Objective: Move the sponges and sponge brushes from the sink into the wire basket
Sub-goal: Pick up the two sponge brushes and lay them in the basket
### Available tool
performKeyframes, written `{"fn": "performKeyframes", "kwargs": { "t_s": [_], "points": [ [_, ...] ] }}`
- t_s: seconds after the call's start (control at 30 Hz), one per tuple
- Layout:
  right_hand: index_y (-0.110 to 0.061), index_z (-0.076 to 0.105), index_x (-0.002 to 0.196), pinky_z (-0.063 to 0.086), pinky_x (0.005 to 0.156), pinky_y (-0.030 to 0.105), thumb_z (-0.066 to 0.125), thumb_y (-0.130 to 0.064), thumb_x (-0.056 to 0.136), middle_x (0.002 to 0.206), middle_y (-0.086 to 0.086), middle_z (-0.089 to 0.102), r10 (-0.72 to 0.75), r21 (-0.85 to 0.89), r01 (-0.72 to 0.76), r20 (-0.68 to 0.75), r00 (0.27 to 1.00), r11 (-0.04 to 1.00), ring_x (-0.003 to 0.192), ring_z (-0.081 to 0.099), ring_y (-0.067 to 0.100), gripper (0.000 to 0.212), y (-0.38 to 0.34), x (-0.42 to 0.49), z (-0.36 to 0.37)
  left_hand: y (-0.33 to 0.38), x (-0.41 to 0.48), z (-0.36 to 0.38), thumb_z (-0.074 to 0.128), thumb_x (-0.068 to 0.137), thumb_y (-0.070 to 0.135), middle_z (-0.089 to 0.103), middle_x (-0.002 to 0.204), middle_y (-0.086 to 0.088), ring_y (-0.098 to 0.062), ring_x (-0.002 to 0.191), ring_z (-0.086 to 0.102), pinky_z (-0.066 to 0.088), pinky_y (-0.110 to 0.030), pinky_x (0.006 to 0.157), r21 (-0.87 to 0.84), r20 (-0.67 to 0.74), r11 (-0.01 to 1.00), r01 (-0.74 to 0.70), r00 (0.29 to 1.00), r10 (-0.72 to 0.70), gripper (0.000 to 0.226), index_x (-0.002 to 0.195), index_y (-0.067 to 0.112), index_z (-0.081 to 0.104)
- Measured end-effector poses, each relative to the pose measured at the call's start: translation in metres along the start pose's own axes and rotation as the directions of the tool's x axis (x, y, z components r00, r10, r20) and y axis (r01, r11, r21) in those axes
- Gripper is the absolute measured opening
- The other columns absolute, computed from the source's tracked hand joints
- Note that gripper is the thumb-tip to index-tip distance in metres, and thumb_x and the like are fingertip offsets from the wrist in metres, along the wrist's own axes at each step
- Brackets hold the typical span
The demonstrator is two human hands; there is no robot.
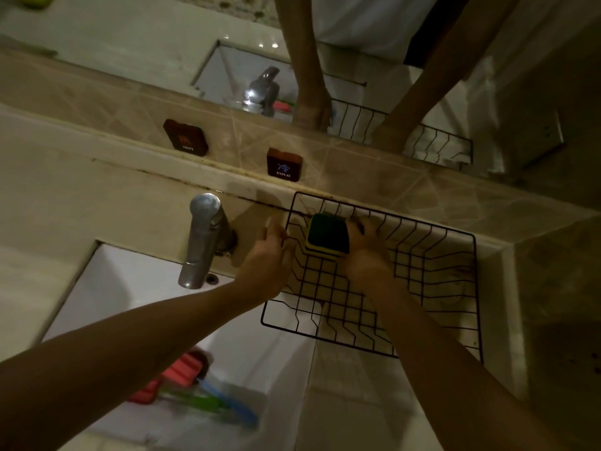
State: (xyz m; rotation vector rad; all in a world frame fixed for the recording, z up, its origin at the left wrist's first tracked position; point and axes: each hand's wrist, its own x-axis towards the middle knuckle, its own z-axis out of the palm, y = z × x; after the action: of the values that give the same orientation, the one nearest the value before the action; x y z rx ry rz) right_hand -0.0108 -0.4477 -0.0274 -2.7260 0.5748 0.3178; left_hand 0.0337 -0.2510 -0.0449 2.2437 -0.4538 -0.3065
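While the sink (107, 288) on the left keeps its share of the job, the work is going on further right. Down in the basin lie pink sponges (177, 374) and sponge brushes (214, 403) with green and blue handles, blurred, waiting to be fetched. Past the tap (203, 239), the left hand (265, 258) rests at the basket (432, 288) rim, fingers loosely spread and gripping nothing I can make out; I'd guess it steadies the wire frame so it won't slide on the counter. Just beside it, the right hand (366, 249) clasps a stack of green-topped yellow sponges (327, 237) from the side, holding them against the basket's far left corner. Tucking them there likely leaves the open grid to the right free for the longer brushes. The stack appears to touch the wire floor, though I can't be sure.
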Motion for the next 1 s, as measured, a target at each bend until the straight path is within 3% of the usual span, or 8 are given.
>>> {"fn": "performKeyframes", "kwargs": {
  "t_s": [0.13, 0.27, 0.4, 0.5, 0.6, 0.67, 0.83, 1.0],
  "points": [
    [-0.016, 0.048, 0.131, 0.039, 0.104, 0.047, 0.071, -0.014, 0.072, 0.137, 0.014, 0.043, 0.02, 0.168, 0.033, -0.304, 0.952, 0.985, 0.124, 0.036, 0.036, 0.063, -0.031, -0.038, -0.012, -0.01, -0.033, -0.006, 0.038, 0.1, 0.031, 0.051, 0.099, -0.012, -0.02, 0.078, 0.054, 0.041, -0.025, 0.061, -0.095, 0.061, 0.986, 0.135, 0.99, -0.13, 0.017, 0.102, 0.016, 0.045],
    [-0.014, 0.06, 0.105, 0.041, 0.081, 0.012, 0.063, -0.013, 0.084, 0.106, 0.005, 0.057, -0.113, 0.339, 0.294, -0.463, 0.879, 0.894, 0.093, 0.05, 0.01, 0.022, -0.076, -0.105, 0.008, -0.044, -0.088, -0.018, 0.039, 0.1, 0.032, 0.051, 0.093, -0.007, -0.021, 0.084, 0.051, 0.044, -0.036, 0.077, -0.034, 0.187, 0.945, 0.325, 0.931, -0.313, 0.024, 0.092, 0.011, 0.049],
    [-0.017, 0.06, 0.098, 0.043, 0.069, 0.01, 0.059, -0.011, 0.087, 0.095, -0.003, 0.059, -0.302, 0.461, 0.389, -0.253, 0.919, 0.798, 0.079, 0.05, 0.002, 0.013, -0.113, -0.16, 0.059, -0.084, -0.141, -0.038, 0.043, 0.098, 0.035, 0.054, 0.083, -0.001, -0.017, 0.073, 0.053, 0.035, -0.019, 0.058, 0.156, 0.218, 0.854, 0.497, 0.826, -0.52, 0.025, 0.087, 0.015, 0.053],
    [-0.019, 0.062, 0.101, 0.048, 0.071, 0.018, 0.059, -0.01, 0.087, 0.099, -0.003, 0.06, -0.316, 0.511, 0.315, -0.087, 0.945, 0.8, 0.08, 0.051, 0.003, 0.017, -0.128, -0.176, 0.099, -0.103, -0.167, -0.056, 0.052, 0.094, 0.014, 0.064, 0.087, -0.022, -0.035, 0.083, 0.062, 0.052, -0.043, 0.074, 0.007, 0.245, 0.806, 0.593, 0.78, -0.576, 0.02, 0.084, -0.002, 0.061],
    [-0.02, 0.061, 0.108, 0.044, 0.074, 0.02, 0.057, -0.015, 0.087, 0.105, -0.002, 0.061, -0.28, 0.499, 0.201, 0.088, 0.956, 0.843, 0.084, 0.05, 0.004, 0.022, -0.133, -0.179, 0.134, -0.115, -0.185, -0.066, 0.051, 0.091, 0.007, 0.066, 0.091, -0.017, -0.028, 0.082, 0.063, 0.051, -0.036, 0.076, 0.002, 0.254, 0.777, 0.63, 0.751, -0.609, 0.014, 0.088, 0.002, 0.063],
    [-0.018, 0.06, 0.112, 0.045, 0.076, 0.024, 0.056, -0.019, 0.088, 0.108, 0.002, 0.062, -0.246, 0.464, 0.116, 0.231, 0.941, 0.878, 0.088, 0.054, 0.01, 0.024, -0.136, -0.178, 0.156, -0.128, -0.194, -0.067, 0.052, 0.092, 0.01, 0.065, 0.089, -0.02, -0.029, 0.078, 0.063, 0.052, -0.035, 0.069, -0.035, 0.242, 0.648, 0.761, 0.635, -0.734, 0.016, 0.094, -0.001, 0.064],
    [-0.01, 0.058, 0.123, 0.047, 0.088, 0.031, 0.059, -0.022, 0.087, 0.119, 0.013, 0.064, -0.171, 0.343, -0.013, 0.5, 0.849, 0.939, 0.106, 0.059, 0.026, 0.038, -0.142, -0.172, 0.197, -0.137, -0.203, -0.067, 0.054, 0.087, 0.0, 0.055, 0.081, -0.018, -0.026, 0.065, 0.054, 0.049, -0.033, 0.054, -0.447, 0.416, 0.025, 0.894, 0.232, -0.879, 0.001, 0.087, 0.001, 0.054],
    [-0.002, 0.063, 0.108, 0.049, 0.081, 0.035, 0.063, -0.016, 0.086, 0.108, 0.02, 0.068, -0.111, 0.33, -0.126, 0.614, 0.781, 0.936, 0.099, 0.063, 0.032, 0.025, -0.148, -0.178, 0.222, -0.153, -0.192, -0.065, 0.042, 0.093, -0.001, 0.051, 0.078, -0.017, -0.029, 0.064, 0.053, 0.05, -0.035, 0.049, -0.478, 0.526, -0.186, 0.858, 0.11, -0.843, 0.01, 0.099, -0.001, 0.05]
  ]
}}
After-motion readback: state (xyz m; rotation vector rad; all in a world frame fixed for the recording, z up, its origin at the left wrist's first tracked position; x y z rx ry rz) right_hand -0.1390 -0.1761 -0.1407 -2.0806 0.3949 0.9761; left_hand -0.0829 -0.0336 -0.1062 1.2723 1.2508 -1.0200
